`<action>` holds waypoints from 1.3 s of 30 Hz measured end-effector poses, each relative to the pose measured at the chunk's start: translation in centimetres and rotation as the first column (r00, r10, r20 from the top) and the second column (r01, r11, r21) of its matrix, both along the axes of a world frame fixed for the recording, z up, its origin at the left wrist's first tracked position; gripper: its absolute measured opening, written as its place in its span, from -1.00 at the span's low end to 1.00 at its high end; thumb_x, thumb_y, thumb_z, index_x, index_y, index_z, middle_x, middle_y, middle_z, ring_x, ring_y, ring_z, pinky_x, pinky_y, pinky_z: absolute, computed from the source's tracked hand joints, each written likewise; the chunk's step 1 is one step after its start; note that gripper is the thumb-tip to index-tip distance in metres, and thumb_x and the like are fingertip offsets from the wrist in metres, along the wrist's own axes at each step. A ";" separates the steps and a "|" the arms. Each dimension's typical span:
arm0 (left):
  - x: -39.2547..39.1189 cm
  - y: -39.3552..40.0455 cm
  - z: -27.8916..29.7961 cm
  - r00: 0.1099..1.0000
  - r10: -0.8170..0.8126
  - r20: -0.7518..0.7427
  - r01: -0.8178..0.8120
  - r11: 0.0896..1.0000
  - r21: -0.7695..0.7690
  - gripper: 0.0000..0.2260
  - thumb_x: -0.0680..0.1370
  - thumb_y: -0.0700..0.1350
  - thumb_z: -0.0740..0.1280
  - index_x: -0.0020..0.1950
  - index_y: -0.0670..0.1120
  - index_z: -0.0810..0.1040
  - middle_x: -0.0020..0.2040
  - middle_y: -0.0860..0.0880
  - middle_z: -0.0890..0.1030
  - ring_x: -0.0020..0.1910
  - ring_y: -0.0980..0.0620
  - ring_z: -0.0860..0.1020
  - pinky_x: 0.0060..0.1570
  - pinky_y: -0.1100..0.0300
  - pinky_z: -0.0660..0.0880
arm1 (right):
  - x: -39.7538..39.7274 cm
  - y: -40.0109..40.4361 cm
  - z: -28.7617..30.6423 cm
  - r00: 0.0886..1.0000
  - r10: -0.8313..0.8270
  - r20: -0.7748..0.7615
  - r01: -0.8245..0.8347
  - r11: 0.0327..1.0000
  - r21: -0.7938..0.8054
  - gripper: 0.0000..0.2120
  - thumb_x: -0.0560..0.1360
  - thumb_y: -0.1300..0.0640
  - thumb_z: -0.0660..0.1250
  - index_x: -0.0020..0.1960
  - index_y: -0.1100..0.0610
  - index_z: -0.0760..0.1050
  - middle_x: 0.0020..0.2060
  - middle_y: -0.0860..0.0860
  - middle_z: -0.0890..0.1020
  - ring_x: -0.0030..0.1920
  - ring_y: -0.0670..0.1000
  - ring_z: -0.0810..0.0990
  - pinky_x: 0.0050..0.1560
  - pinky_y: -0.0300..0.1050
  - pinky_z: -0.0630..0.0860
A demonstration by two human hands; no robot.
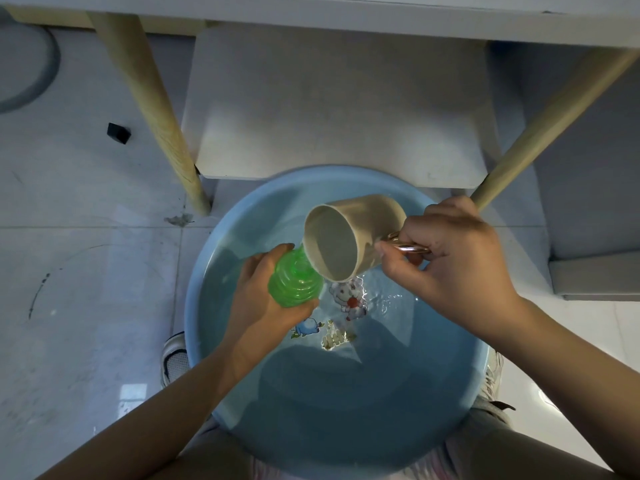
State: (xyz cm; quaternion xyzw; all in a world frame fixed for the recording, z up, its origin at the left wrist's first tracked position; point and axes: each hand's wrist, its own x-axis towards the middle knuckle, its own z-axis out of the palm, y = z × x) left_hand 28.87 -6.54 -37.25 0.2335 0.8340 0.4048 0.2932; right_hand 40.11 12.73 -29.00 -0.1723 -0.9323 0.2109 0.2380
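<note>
**A:** How many things are in hand?

**B:** Two, one per hand. The right hand (453, 268) has its fingers curled round the rose-gold handle (408, 245) of one beige mug (346, 237). The left hand (266, 299) is wrapped round one green ribbed bottle (294, 282) of see-through plastic.

**A:** Sure it's a bottle?

**B:** Fairly. Its upper end sits behind the mug's rim, so I can't see a neck or cap. I also can't tell whether mug and bottle touch there; in this view they overlap.

**A:** How is the mug held?

**B:** Tipped well over on its side, with the open mouth facing the left hand and the handle out to the right. Both things are held above one round blue basin (346, 174), over its far half.

**A:** Anything in the basin?

**B:** Water (346, 410), rippled just below the mug's lower lip. Three cartoon pictures (348, 297) are printed on the bottom, one white, one blue and one yellowish.

**A:** And around it?

**B:** The basin stands on a pale tiled floor (86, 271) between the person's knees. Two shoes show, one at the left rim (175, 358) and one at the right (495, 372). Beyond it two light wooden table legs (156, 112) splay outward, with one white shelf (339, 109) between them. One small black object (118, 132) lies on the tiles to the left, well apart from everything else.
</note>
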 end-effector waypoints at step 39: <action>0.1 0.1 0.1 1.000 -0.008 -0.009 0.008 1.000 0.014 -0.32 0.26 -0.15 0.59 0.27 0.16 0.39 0.14 0.06 0.37 -0.01 0.52 0.38 -0.11 0.64 0.31 | -0.4 0.2 0.6 0.976 0.203 -0.083 -0.168 0.936 0.309 -0.70 0.47 0.12 0.35 -0.42 0.17 0.48 -0.50 -0.01 0.53 -0.43 0.06 0.45 -0.13 -0.11 0.29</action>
